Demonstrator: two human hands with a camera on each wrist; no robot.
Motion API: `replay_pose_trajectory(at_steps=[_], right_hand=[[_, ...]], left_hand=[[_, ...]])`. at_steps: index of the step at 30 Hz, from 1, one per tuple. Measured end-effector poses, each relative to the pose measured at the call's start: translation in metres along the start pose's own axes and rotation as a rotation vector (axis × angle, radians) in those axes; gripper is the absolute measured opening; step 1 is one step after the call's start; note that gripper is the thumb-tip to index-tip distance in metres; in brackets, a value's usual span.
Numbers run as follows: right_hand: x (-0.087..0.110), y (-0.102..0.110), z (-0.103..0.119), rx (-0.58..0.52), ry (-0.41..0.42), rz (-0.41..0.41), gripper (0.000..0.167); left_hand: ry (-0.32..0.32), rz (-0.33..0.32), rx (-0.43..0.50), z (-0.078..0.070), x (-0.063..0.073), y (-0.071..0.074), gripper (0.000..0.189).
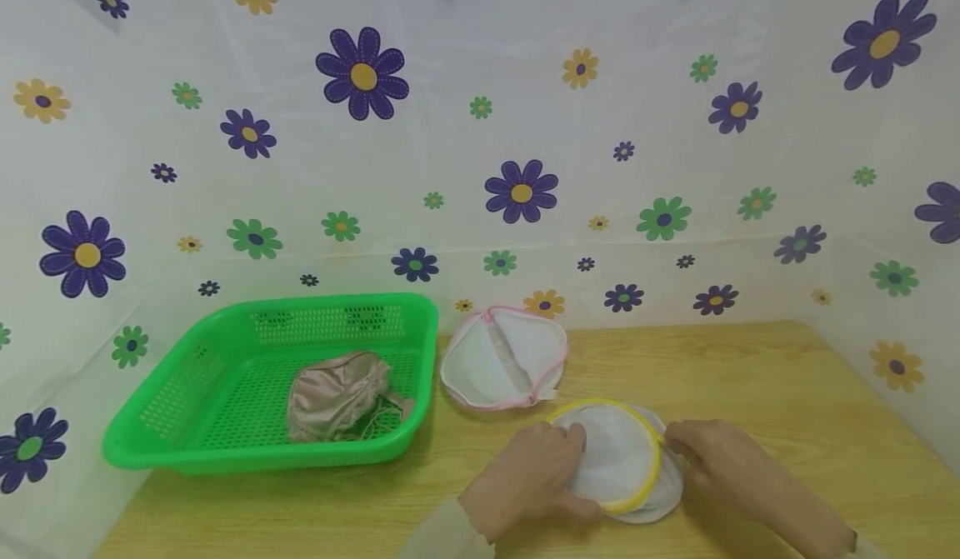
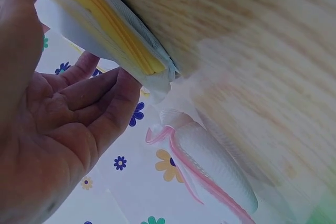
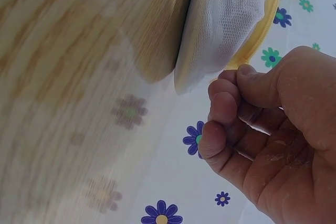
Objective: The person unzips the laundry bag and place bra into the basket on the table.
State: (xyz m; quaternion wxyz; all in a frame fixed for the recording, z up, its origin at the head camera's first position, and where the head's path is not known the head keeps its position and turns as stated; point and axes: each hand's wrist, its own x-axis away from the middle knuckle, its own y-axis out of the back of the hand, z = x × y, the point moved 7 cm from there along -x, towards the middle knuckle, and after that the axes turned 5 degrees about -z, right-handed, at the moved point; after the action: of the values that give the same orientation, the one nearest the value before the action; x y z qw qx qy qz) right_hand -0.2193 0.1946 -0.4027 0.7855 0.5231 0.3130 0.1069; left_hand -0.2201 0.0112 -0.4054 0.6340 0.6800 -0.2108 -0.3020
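Observation:
A white mesh laundry bag (image 1: 611,455) with a yellow zipped rim lies on the wooden table between the two hands. My left hand (image 1: 528,480) holds its left side; in the left wrist view the thumb and fingers spread along the yellow edge (image 2: 110,22). At the right side of the rim, my right hand (image 1: 727,463) pinches the yellow zip edge between thumb and forefinger, and the right wrist view shows its other fingers (image 3: 215,137) curled. Any zip pull is hidden by the fingertips. Just beyond is a second white mesh bag (image 1: 487,363) with pink trim.
To the left stands a green plastic basket (image 1: 187,459) with perforated sides. Inside it lies a beige satin garment (image 1: 337,396) with lace and thin straps. A white flowered sheet (image 1: 465,151) hangs behind the wooden table (image 1: 780,392) and at its sides.

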Motion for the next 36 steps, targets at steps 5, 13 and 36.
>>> replay_pose_trajectory(at_steps=[5,13,36], right_hand=[[-0.0005,0.0005,-0.0001,0.006,0.009,-0.009,0.025],[0.0002,0.0025,0.0004,0.012,0.032,-0.029,0.027],[0.0009,0.0041,0.0022,-0.009,0.009,-0.006,0.032]], left_hand=[[0.000,0.004,0.024,0.0008,-0.0001,-0.0010,0.059],[-0.005,-0.022,-0.012,0.0003,0.0002,-0.0004,0.062],[-0.025,-0.039,-0.077,-0.0021,0.0013,-0.0008,0.063]])
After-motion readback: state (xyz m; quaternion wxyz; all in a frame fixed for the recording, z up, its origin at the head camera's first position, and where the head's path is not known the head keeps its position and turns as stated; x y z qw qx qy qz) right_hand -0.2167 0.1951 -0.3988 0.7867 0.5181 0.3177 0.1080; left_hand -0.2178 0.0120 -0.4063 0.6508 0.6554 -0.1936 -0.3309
